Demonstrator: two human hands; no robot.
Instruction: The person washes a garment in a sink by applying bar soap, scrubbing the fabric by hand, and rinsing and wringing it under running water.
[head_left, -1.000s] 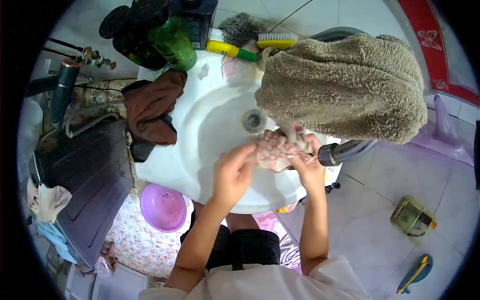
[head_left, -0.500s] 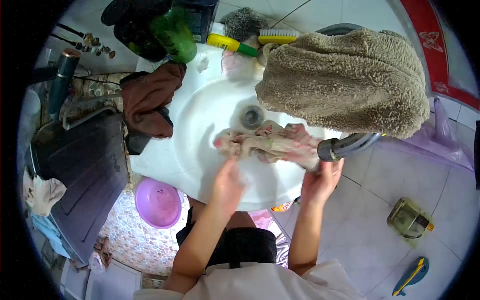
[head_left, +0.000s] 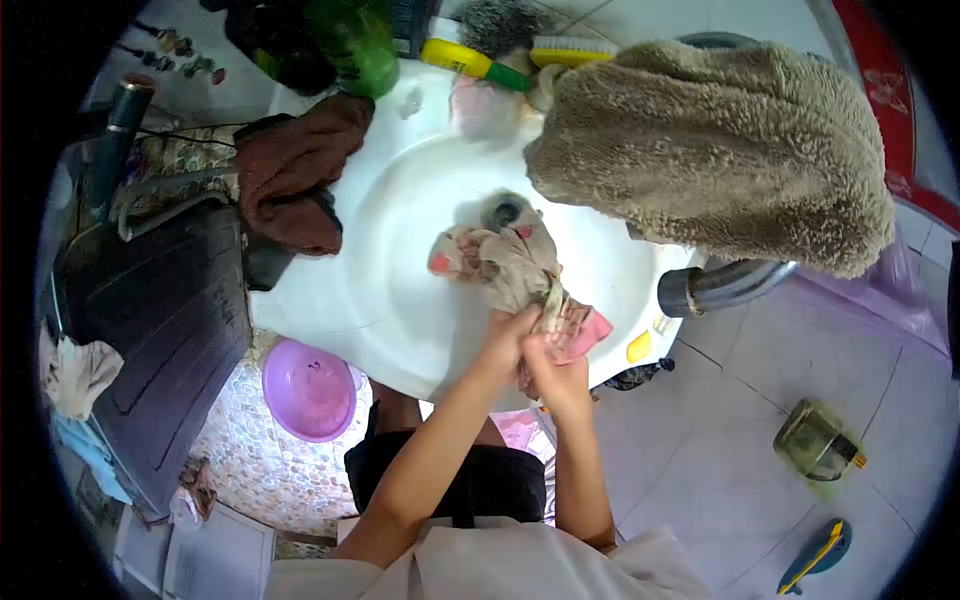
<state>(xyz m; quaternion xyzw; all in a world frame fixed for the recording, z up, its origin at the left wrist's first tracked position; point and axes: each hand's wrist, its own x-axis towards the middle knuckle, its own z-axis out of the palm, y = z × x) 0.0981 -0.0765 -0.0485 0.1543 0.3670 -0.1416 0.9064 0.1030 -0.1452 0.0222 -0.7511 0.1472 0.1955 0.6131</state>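
A wet beige and pink cloth (head_left: 515,262) lies in the white sink (head_left: 400,235), its far end bunched against the drain (head_left: 506,209). My left hand (head_left: 508,340) is closed on its near part. Pressed up beside it, my right hand (head_left: 556,378) grips the same cloth near the sink's front edge, where a pink part sticks out to the right. Fingers of both hands are partly hidden in the folds. A metal pipe (head_left: 725,290) ends just right of the basin.
A brown towel (head_left: 710,150) covers something at the upper right. Along the back rim lie a yellow-green tube (head_left: 474,64) and a brush (head_left: 573,51). A dark cloth (head_left: 300,180) hangs at left. On the floor stand a purple basin (head_left: 309,390) and a bottle (head_left: 818,440).
Both hands have come together on the cloth at the sink's front; my right hand has moved left from beside the pipe. The cloth's right end has come toward me.
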